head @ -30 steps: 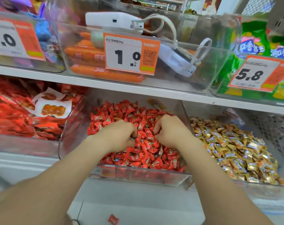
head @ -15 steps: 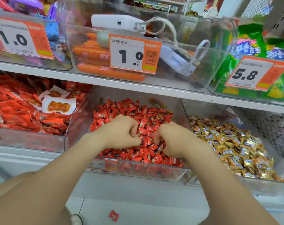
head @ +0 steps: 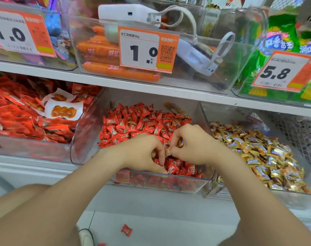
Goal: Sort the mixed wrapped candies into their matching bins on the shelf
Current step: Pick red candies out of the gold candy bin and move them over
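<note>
A clear bin (head: 169,183) on the lower shelf holds a heap of red wrapped candies (head: 133,123). To its right a second clear bin (head: 257,197) is full of gold wrapped candies (head: 264,157). Both my hands are over the front of the red heap. My right hand (head: 195,144) has its fingers curled and pinches gold wrapped candies (head: 180,143) picked from among the red ones. My left hand (head: 142,153) lies beside it with fingers curled down into the red candies; what it holds is hidden.
A bin of larger red snack packets (head: 27,110) sits left. The upper shelf carries bins with orange sausages (head: 119,71), white devices (head: 126,14), green bags (head: 282,43) and orange price tags (head: 147,48). One red candy (head: 126,230) lies on the floor below.
Both hands have drawn back toward the bin's front edge. The right hand has lifted a little, and gold wrappers now show between its fingers.
</note>
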The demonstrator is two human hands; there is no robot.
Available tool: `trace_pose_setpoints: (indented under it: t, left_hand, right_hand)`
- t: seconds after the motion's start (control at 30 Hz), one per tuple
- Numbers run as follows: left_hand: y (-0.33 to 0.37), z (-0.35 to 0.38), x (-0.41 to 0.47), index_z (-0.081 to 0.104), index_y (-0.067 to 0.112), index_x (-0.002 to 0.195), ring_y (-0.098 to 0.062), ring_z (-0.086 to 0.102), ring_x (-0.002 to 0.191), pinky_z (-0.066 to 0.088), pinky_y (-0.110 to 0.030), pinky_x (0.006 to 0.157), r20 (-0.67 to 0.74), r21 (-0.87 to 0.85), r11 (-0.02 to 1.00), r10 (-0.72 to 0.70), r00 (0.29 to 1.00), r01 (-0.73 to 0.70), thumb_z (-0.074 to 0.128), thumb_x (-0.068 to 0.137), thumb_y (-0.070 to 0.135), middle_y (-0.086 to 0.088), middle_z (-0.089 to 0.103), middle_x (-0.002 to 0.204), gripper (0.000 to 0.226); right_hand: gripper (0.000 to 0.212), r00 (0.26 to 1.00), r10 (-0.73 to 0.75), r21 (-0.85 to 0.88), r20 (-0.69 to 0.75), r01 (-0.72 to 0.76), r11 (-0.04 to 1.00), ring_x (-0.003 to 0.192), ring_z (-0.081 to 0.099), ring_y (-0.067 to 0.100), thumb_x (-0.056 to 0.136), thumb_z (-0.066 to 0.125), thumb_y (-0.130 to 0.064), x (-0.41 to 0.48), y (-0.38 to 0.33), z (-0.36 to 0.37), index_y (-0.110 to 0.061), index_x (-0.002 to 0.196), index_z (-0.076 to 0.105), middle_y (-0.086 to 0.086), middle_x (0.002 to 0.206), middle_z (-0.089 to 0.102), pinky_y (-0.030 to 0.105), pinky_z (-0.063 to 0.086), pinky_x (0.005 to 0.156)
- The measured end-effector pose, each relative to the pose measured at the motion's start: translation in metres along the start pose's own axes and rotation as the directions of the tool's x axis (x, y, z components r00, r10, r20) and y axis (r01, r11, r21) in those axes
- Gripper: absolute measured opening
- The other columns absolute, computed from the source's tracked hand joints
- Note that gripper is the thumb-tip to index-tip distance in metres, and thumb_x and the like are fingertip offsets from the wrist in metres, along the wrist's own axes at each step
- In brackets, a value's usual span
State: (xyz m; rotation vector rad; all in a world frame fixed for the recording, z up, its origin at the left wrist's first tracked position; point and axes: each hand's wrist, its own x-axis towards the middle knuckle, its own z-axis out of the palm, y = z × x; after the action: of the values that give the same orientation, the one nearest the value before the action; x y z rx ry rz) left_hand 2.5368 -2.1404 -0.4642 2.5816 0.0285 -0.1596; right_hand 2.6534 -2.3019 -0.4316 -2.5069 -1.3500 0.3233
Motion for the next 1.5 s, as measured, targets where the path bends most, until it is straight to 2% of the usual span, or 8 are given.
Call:
trace_pose_setpoints:
  t: [0.4,0.63,0.8,0.9,1.03,1.27,1.4,1.5]
  left_hand:
    - [-0.028,-0.025,-0.013,0.053,0.031,0.09,-0.012,0.056,0.086,0.054,-0.042,0.078,-0.269,0.183,0.967,-0.125,0.955,0.178,0.09,0.077,0.045,0.011,0.058,0.091,0.042]
    - [-0.048,-0.035,-0.044,0.077,0.033,0.091,-0.004,0.067,0.072,0.056,-0.031,0.071,0.002,0.077,0.966,-0.247,0.969,0.246,0.096,0.073,0.036,0.01,0.073,0.077,0.027]
    - [-0.051,-0.027,-0.03,0.073,0.035,0.122,-0.004,0.061,0.08,0.05,-0.024,0.071,-0.095,0.175,0.964,-0.186,0.978,0.201,0.083,0.086,0.029,0.01,0.067,0.088,0.038]
    - [-0.05,-0.021,-0.022,0.074,0.035,0.108,-0.01,0.06,0.085,0.051,-0.029,0.071,-0.1,0.284,0.938,-0.178,0.979,0.199,0.083,0.083,0.04,0.017,0.058,0.089,0.027]
    - [-0.048,-0.017,-0.017,0.071,0.032,0.099,-0.013,0.057,0.088,0.036,-0.027,0.056,-0.093,0.389,0.89,-0.217,0.972,0.237,0.087,0.078,0.049,0.016,0.051,0.09,0.031]
    - [-0.049,-0.013,-0.019,0.067,0.018,0.083,-0.023,0.06,0.085,0.057,-0.041,0.071,-0.06,0.341,0.908,-0.235,0.97,0.241,0.067,0.087,0.032,0.0,0.058,0.093,0.015]
    - [-0.045,-0.021,-0.026,0.05,0.013,0.068,-0.026,0.06,0.074,0.053,-0.044,0.067,-0.124,0.207,0.948,-0.218,0.968,0.24,0.039,0.091,0.041,-0.006,0.062,0.074,0.038]
    - [-0.042,-0.027,-0.03,0.042,0.014,0.063,-0.023,0.046,0.059,0.043,-0.038,0.057,-0.227,0.198,0.938,-0.24,0.944,0.286,0.031,0.094,0.042,-0.002,0.05,0.061,0.043]
  right_hand:
    - [0.009,0.997,0.001,0.084,-0.08,0.006,0.996,0.084,0.058,0.013,0.096,0.059,-0.017,-0.001,0.001,0.007,-0.017,0.087,0.057,-0.002,0.092,0.061,0.028,0.042,0.067]
    - [0.032,0.998,-0.067,0.221,-0.006,0.067,0.973,0.048,0.051,0.014,0.099,0.045,-0.005,0.001,-0.001,0.014,-0.026,0.107,0.068,0.008,0.067,0.067,0.016,0.04,0.047]
    - [0.04,1.0,0.008,0.235,-0.026,-0.001,0.972,0.049,0.032,0.014,0.099,0.043,-0.025,0.002,-0.014,0.017,-0.008,0.063,0.045,-0.001,0.055,0.04,0.031,0.033,0.053]
    - [0.049,0.999,0.014,0.221,-0.04,-0.005,0.975,0.048,0.031,0.015,0.106,0.046,-0.036,0.004,-0.011,0.022,-0.012,0.064,0.041,0.001,0.055,0.038,0.03,0.032,0.054]
    - [0.029,0.989,-0.116,0.222,0.095,0.093,0.971,0.053,0.057,0.007,0.11,0.049,-0.028,0.006,-0.006,0.023,-0.028,0.101,0.077,-0.001,0.071,0.071,0.019,0.045,0.055]
    - [0.01,0.95,-0.177,0.106,0.256,0.155,0.982,0.055,0.05,-0.003,0.089,0.08,-0.025,0.006,0.0,0.025,-0.027,0.099,0.083,-0.02,0.055,0.055,0.012,0.037,0.056]
    - [0.036,0.946,-0.201,0.047,0.255,0.195,0.98,0.054,0.05,-0.006,0.084,0.088,-0.039,0.011,-0.007,0.033,-0.025,0.116,0.08,-0.017,0.053,0.051,0.01,0.036,0.057]
    - [0.032,0.95,-0.209,-0.028,0.231,0.222,0.975,0.079,0.057,-0.006,0.083,0.088,-0.036,0.014,-0.013,0.04,-0.024,0.111,0.081,-0.025,0.089,0.071,0.025,0.055,0.081]
